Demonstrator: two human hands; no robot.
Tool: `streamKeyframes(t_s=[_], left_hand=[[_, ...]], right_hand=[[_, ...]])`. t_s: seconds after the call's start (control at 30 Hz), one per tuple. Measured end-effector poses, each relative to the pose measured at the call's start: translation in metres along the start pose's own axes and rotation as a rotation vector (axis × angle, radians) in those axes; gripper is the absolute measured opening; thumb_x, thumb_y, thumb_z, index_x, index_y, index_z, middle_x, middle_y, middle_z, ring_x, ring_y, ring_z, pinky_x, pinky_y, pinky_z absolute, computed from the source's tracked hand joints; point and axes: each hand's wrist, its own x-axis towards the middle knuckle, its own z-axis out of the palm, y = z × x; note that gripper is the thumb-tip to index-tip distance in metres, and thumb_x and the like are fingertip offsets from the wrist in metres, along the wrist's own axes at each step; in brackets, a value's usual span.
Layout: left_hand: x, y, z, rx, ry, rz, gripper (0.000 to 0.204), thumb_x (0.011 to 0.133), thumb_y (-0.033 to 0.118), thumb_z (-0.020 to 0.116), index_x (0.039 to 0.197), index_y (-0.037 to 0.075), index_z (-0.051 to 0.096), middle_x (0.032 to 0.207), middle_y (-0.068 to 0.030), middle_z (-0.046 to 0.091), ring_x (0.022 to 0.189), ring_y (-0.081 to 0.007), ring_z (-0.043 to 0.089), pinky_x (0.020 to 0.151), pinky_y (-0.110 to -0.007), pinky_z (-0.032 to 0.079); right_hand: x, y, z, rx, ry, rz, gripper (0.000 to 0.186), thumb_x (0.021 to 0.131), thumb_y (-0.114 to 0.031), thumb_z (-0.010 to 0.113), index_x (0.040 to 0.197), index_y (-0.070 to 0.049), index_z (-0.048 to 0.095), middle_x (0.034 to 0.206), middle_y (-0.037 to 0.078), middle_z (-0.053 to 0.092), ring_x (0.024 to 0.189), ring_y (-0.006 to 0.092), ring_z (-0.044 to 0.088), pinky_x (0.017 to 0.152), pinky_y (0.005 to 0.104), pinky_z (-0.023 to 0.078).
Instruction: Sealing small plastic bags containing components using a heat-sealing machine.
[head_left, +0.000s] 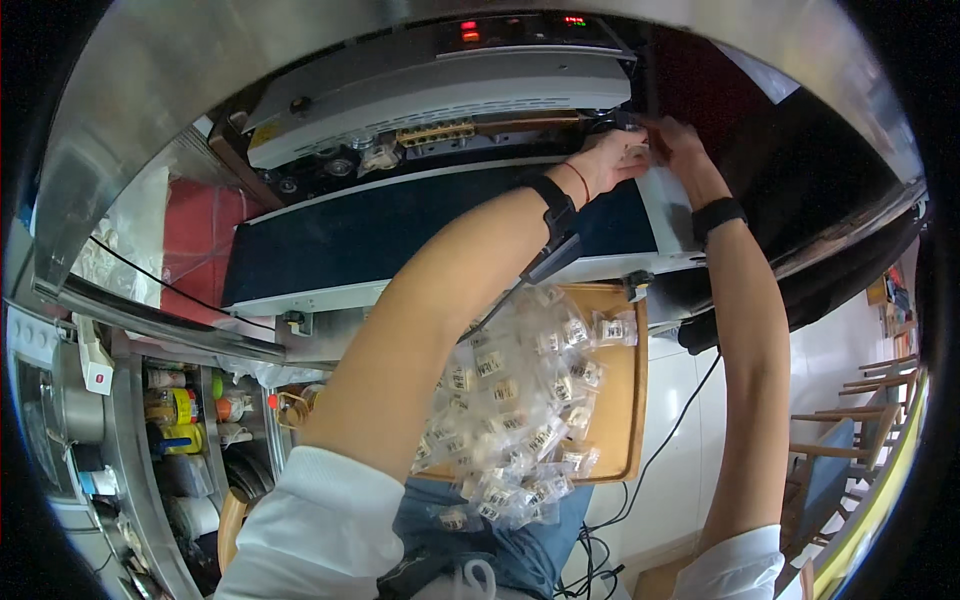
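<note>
Both my hands meet at the right end of a band sealing machine (pixel 440 90). My left hand (pixel 612 162) has its fingers closed on a small clear plastic bag (pixel 636 152), only partly visible. Close beside it, my right hand (pixel 682 148) has bent fingers, slightly blurred; what they pinch is hidden. Another small packet (pixel 380 157) sits at the sealer's rollers, farther left. Below the hands runs the dark conveyor belt (pixel 400 220). Many small clear packets with printed labels (pixel 505 390) are heaped on a wooden tray (pixel 618 420) in front of me, some spilling over its near edge.
A metal frame edge (pixel 180 325) surrounds the machine. Lower left, shelves hold bottles and jars (pixel 180 407). Black cables (pixel 595 560) trail onto the tiled floor at right. Chairs (pixel 830 460) stand farther right. A red surface (pixel 205 230) lies beyond the belt's left end.
</note>
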Motion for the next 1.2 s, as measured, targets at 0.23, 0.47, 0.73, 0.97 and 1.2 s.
streamKeyframes(t_s=[0.23,0.47,0.73,0.97,1.2], left_hand=[[0.009,-0.008,-0.012,-0.036,0.050,0.201,0.014,0.083,0.015,0.048,0.088,0.003,0.055,0.088,-0.0095,0.058,0.081,-0.0200,0.056,0.077,-0.030,0.047],[-0.003,-0.023,0.005,-0.286,0.177,0.218,0.008,0.075,0.005,0.059,0.079,-0.001,0.057,0.075,-0.0087,0.059,0.061,-0.0199,0.058,0.056,-0.027,0.052],[0.015,-0.013,-0.026,-0.042,0.157,0.343,0.019,0.082,0.019,0.054,0.094,0.004,0.053,0.092,-0.0097,0.057,0.087,-0.0225,0.057,0.082,-0.031,0.047],[0.001,-0.006,-0.037,-0.188,0.125,0.288,0.008,0.077,0.002,0.053,0.085,0.000,0.054,0.083,-0.0101,0.056,0.078,-0.0208,0.058,0.068,-0.030,0.053],[-0.009,0.003,-0.046,-0.160,0.240,0.292,0.008,0.078,0.002,0.053,0.086,-0.002,0.054,0.083,-0.0096,0.056,0.076,-0.0198,0.057,0.070,-0.029,0.053]], right_hand=[[-0.005,-0.008,0.020,-0.070,-0.120,-0.050,0.008,0.070,-0.008,0.065,0.071,-0.002,0.059,0.060,0.004,0.056,0.042,0.0119,0.044,0.038,0.0251,0.033],[-0.072,0.011,-0.034,-0.275,0.058,-0.339,0.021,0.078,-0.015,0.057,0.097,-0.006,0.055,0.085,0.001,0.056,0.075,0.0085,0.051,0.065,0.0221,0.039],[-0.230,0.065,-0.075,-0.379,-0.093,-0.418,0.007,0.083,-0.010,0.054,0.085,-0.003,0.055,0.076,-0.003,0.053,0.066,0.0030,0.045,0.058,0.0162,0.036],[-0.289,0.134,-0.068,-0.635,-0.229,-0.153,0.010,0.074,-0.002,0.057,0.084,0.000,0.055,0.072,0.005,0.058,0.063,0.0115,0.054,0.057,0.0230,0.043],[-0.288,0.130,-0.027,-0.692,-0.378,-0.420,0.022,0.070,-0.004,0.063,0.090,0.001,0.056,0.083,0.008,0.057,0.062,0.0150,0.052,0.054,0.0249,0.043]])
